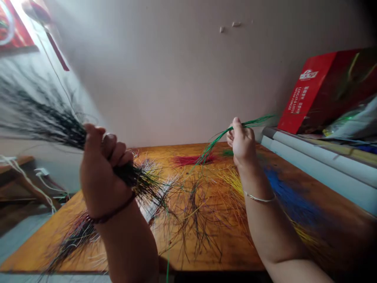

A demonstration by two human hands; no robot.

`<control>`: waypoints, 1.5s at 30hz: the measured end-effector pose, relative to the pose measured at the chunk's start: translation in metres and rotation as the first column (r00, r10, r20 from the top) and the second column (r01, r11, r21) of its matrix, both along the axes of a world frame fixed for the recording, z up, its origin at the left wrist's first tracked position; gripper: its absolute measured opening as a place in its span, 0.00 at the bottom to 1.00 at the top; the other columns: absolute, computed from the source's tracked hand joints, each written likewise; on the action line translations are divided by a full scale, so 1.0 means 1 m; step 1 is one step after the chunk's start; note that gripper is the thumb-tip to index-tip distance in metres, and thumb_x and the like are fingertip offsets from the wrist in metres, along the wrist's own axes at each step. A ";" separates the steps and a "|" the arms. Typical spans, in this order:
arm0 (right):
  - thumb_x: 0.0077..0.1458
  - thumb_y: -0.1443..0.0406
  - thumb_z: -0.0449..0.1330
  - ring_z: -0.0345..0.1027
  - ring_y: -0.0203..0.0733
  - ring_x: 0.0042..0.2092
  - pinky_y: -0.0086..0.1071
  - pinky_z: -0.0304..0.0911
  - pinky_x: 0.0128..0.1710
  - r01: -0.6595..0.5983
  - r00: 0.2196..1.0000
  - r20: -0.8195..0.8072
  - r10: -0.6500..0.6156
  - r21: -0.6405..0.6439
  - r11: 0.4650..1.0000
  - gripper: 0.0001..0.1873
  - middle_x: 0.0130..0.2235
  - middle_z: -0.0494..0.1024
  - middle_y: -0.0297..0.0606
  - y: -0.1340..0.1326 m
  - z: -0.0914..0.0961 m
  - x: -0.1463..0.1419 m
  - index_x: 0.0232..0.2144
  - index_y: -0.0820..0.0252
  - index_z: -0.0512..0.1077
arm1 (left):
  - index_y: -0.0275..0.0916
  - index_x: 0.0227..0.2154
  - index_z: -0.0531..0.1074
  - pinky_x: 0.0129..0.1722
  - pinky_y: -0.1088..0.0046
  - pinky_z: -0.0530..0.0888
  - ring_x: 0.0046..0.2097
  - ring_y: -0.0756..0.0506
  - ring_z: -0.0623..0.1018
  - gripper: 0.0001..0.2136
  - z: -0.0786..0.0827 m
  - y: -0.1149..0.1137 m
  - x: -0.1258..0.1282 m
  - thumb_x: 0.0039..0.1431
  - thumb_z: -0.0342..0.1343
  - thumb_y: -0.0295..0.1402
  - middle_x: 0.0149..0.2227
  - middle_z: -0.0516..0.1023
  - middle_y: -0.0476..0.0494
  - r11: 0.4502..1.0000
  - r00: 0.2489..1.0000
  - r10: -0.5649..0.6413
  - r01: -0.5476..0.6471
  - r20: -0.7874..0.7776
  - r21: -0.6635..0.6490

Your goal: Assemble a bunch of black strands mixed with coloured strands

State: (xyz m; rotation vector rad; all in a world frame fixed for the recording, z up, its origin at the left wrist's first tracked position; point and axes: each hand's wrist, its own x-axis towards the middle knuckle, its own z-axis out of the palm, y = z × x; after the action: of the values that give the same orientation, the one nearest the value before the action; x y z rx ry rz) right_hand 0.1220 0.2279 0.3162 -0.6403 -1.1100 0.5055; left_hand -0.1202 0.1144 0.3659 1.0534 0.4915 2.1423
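My left hand [103, 169] is closed around a thick bundle of dark strands [67, 125], thin like wire. The bundle fans out to the upper left, and its lower ends, some green and yellow, stick out towards the middle of the table. Higher up on the right, my right hand [243, 141] pinches a thinner bunch of green strands [216, 143], which droops to the left and pokes out to the right behind the fingers. Below and between the hands, loose dark strands [194, 212] lie scattered on the wooden table [173, 257].
Sorted strands lie about the table: a red bunch [191, 159], yellow strands [232, 181], a blue heap [291, 196] and a dark mixed pile [76, 236]. Along the right edge are pale rolls [324, 161] and a red box [306, 90]. A wall stands behind.
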 end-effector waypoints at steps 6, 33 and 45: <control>0.54 0.46 0.51 0.43 0.28 0.17 0.28 0.40 0.15 0.022 0.996 0.083 -0.026 0.042 0.999 0.27 0.15 0.47 0.25 -0.016 0.000 -0.014 0.16 0.55 0.48 | 0.37 0.25 0.70 0.13 0.79 0.50 0.17 0.58 0.51 0.11 -0.018 0.049 0.025 0.45 0.64 0.39 0.16 0.52 0.57 0.970 0.903 -0.089 -0.016 -0.421 -0.241; 0.57 0.47 0.46 0.48 0.30 0.18 0.28 0.46 0.17 0.227 0.970 0.098 -0.224 -0.013 0.974 0.26 0.15 0.50 0.27 -0.001 -0.002 0.000 0.16 0.56 0.51 | 0.35 0.23 0.73 0.17 0.76 0.53 0.19 0.55 0.55 0.12 -0.040 0.078 0.074 0.46 0.61 0.40 0.16 0.57 0.54 0.952 0.620 -0.188 -0.076 -0.762 -0.297; 0.58 0.48 0.44 0.46 0.30 0.17 0.29 0.43 0.17 0.295 0.955 0.059 -0.292 -0.039 0.955 0.24 0.15 0.49 0.26 0.005 0.001 0.016 0.18 0.55 0.54 | 0.35 0.26 0.72 0.15 0.79 0.49 0.17 0.57 0.53 0.13 -0.043 0.088 0.055 0.46 0.62 0.41 0.16 0.52 0.56 0.946 0.720 -0.213 -0.019 -0.661 -0.325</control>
State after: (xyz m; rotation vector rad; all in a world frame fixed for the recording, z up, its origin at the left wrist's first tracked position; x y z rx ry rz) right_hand 0.1379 0.2324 0.3175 -0.8487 -1.0320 0.2600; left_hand -0.0652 0.2020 0.3232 1.6366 1.0560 1.4389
